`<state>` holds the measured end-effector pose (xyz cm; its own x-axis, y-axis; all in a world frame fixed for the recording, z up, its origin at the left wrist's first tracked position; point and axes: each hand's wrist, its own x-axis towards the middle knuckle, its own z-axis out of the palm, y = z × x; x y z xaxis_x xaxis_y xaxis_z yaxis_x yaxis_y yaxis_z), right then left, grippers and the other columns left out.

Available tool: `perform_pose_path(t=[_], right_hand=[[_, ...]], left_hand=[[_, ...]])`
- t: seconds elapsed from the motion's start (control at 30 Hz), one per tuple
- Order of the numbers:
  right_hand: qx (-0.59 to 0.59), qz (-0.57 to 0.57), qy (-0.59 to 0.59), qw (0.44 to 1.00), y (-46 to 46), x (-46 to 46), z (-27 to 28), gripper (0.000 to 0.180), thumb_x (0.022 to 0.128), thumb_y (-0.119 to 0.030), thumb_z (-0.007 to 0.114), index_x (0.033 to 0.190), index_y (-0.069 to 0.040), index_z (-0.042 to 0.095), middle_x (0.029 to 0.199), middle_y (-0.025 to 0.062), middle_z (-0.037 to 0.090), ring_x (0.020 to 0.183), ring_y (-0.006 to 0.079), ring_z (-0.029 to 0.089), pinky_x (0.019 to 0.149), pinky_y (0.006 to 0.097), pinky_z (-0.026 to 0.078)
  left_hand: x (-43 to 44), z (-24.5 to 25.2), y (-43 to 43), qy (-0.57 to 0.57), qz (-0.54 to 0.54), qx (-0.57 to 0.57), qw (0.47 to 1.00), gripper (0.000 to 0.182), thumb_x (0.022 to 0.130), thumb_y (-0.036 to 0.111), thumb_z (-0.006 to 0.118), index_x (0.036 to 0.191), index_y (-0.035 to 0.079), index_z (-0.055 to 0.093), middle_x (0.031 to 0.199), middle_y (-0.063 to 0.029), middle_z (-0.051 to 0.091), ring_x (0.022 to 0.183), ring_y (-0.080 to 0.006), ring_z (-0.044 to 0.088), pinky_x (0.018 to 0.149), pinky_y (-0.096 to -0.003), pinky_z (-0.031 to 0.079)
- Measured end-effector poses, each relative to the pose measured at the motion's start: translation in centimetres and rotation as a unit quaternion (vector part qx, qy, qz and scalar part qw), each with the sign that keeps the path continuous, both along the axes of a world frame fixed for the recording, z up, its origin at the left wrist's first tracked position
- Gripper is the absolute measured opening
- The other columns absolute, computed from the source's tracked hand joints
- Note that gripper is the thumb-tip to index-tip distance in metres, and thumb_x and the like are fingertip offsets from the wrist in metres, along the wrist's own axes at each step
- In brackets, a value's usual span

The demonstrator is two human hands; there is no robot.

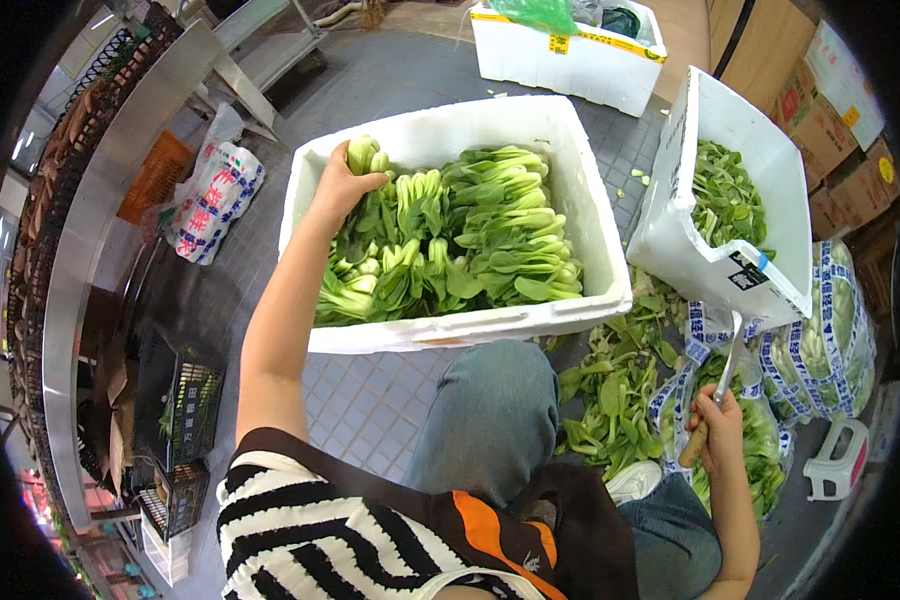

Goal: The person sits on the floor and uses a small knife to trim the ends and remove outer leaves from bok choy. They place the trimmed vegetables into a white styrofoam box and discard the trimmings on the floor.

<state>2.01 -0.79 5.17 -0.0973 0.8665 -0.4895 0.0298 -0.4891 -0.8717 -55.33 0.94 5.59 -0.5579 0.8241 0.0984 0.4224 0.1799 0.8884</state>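
A white foam box (592, 292) stands before me, holding rows of bok choy (514, 225) with their pale stem ends mostly towards the right and the back. At its far left corner my left hand (345, 187) is closed around a bunch of bok choy (363, 155), just inside the wall. My right hand (718, 427) grips the wooden handle of a knife (730, 364), its metal blade pointing up and away from me. Below the knife lies a clear plastic bag of leafy greens (754, 442) with blue printing.
Loose leaves (611, 397) cover the floor right of my knee. A tilted foam box (664, 217) of trimmed leaves stands at right, near another bag of greens (825, 337) and a plastic stool (836, 461). Another foam box (562, 64) is behind; black crates (187, 412) and a metal-edged stand (71, 315) line the left.
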Motion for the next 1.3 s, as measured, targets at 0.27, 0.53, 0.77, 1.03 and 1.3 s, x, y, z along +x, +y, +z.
perform_pose_path(t=[0.27, 0.53, 0.77, 1.03, 1.3], right_hand=[[0.018, -0.052, -0.037, 0.998, 0.2, 3.7, -0.9, 0.013, 0.081, -0.008, 0.06, 0.091, -0.005, 0.051, 0.07, 0.0029, 0.054, 0.052, 0.0102, 0.051, 0.051, 0.0247, 0.047], [0.025, -0.129, -0.082, 0.988, 0.0, 8.2, -2.3, 0.02, 0.084, -0.018, 0.058, 0.095, -0.003, 0.049, 0.068, 0.0015, 0.047, 0.056, 0.0102, 0.044, 0.05, 0.0243, 0.037], [-0.094, -0.032, -0.358, 0.929, -6.1, 19.0, -9.9, 0.022, 0.073, -0.021, 0.062, 0.087, -0.004, 0.063, 0.074, 0.011, 0.061, 0.058, 0.0184, 0.058, 0.054, 0.0312, 0.048], [0.045, -0.355, -0.555, 0.751, -8.5, 30.5, -16.0, 0.027, 0.073, -0.028, 0.065, 0.085, -0.004, 0.063, 0.061, 0.0111, 0.06, 0.057, 0.0296, 0.06, 0.055, 0.0368, 0.046], [-0.119, -0.35, -0.658, 0.656, -5.5, 41.6, -16.5, 0.068, 0.068, -0.041, 0.07, 0.121, -0.007, 0.046, 0.12, 0.0199, 0.046, 0.099, 0.0352, 0.055, 0.077, 0.0422, 0.049]], left_hand=[[-4.2, -14.3, 8.0, 0.126, 0.112, -0.144, 0.975, 0.066, 0.062, 0.019, 0.077, 0.115, -0.003, 0.044, 0.113, -0.0206, 0.051, 0.102, -0.0317, 0.052, 0.085, -0.0373, 0.043], [-5.6, -20.8, 9.2, 0.592, 0.065, -0.459, 0.659, 0.05, 0.088, 0.041, 0.045, 0.118, 0.001, 0.049, 0.121, -0.0181, 0.049, 0.103, -0.0305, 0.052, 0.087, -0.0409, 0.042], [1.7, -10.1, 12.8, 0.508, -0.015, 0.032, 0.861, 0.039, 0.087, 0.026, 0.055, 0.116, -0.001, 0.051, 0.117, -0.0198, 0.051, 0.108, -0.0335, 0.047, 0.092, -0.0431, 0.039], [32.2, -3.4, 15.7, 0.403, -0.421, 0.18, 0.792, 0.042, 0.076, -0.002, 0.06, 0.116, 0.004, 0.048, 0.128, -0.016, 0.042, 0.121, -0.0318, 0.037, 0.101, -0.0396, 0.028], [57.6, -6.7, 10.1, 0.281, -0.717, 0.123, 0.626, 0.041, 0.069, 0.003, 0.066, 0.107, 0.004, 0.051, 0.12, -0.0173, 0.046, 0.11, -0.0359, 0.046, 0.091, -0.0395, 0.04]])
